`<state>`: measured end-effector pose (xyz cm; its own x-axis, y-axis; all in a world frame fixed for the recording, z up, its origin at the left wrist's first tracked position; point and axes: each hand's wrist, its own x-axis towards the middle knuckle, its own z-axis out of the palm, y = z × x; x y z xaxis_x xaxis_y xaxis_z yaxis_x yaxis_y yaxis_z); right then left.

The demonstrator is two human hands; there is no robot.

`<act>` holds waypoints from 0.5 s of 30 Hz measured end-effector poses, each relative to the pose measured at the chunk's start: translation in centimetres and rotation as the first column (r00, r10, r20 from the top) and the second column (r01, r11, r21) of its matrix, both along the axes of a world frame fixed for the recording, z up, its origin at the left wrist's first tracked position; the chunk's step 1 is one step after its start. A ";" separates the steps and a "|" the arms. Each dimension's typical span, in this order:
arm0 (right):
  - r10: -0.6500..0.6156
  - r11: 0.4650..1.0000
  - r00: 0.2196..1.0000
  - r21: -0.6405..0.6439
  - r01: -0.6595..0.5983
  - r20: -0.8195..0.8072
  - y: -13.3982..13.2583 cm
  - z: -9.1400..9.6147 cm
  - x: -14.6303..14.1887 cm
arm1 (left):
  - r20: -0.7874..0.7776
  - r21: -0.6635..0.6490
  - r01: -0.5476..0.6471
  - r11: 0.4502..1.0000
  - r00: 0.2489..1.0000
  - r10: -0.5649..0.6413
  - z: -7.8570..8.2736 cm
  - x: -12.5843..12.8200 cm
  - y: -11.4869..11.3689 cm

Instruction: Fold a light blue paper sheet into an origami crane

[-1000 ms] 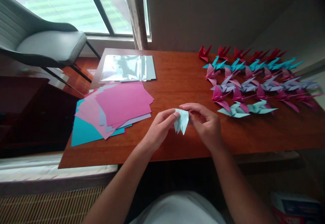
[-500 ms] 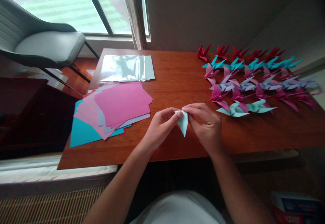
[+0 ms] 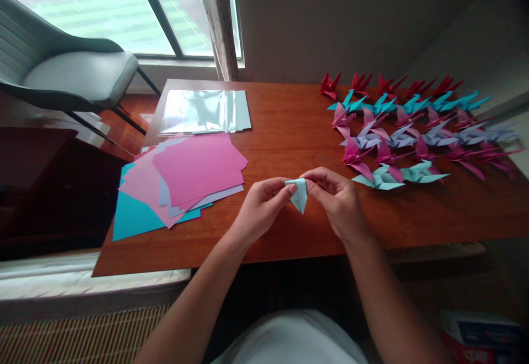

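Note:
A small, pale blue, partly folded paper piece (image 3: 299,194) hangs point-down just above the wooden table (image 3: 289,127). My left hand (image 3: 260,207) pinches its upper left corner with thumb and forefinger. My right hand (image 3: 341,201) is curled and pinches its upper right edge. Both hands hover near the table's front edge, between the paper stack and the folded cranes.
A fanned stack of pink, lilac and teal paper sheets (image 3: 182,179) lies at the left, with a clear plastic sleeve (image 3: 205,112) behind it. Several folded paper cranes (image 3: 407,127) in red, teal, pink and lilac stand in rows at the right. A grey chair (image 3: 70,75) stands by the window.
The folded piece has become narrower and shorter between my fingers. Both hands stayed in place, with the right fingers curling in over the top of the paper.

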<state>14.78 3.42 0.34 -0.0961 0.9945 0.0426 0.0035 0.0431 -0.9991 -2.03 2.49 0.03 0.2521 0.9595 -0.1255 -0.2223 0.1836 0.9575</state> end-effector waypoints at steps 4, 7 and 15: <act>0.004 1.000 0.999 -0.024 -0.005 -0.036 0.0 -0.1 0.0 | 0.005 -0.012 0.000 1.000 1.000 0.000 0.1 0.0 0.0; 0.002 0.999 0.999 -0.054 -0.005 -0.049 0.0 -0.1 0.1 | 0.008 -0.013 -0.003 1.000 1.000 0.003 0.1 0.1 -0.1; -0.026 0.994 0.989 0.107 0.010 0.148 -0.2 -0.1 0.2 | -0.025 0.016 -0.005 1.000 1.000 0.006 0.0 0.1 -0.3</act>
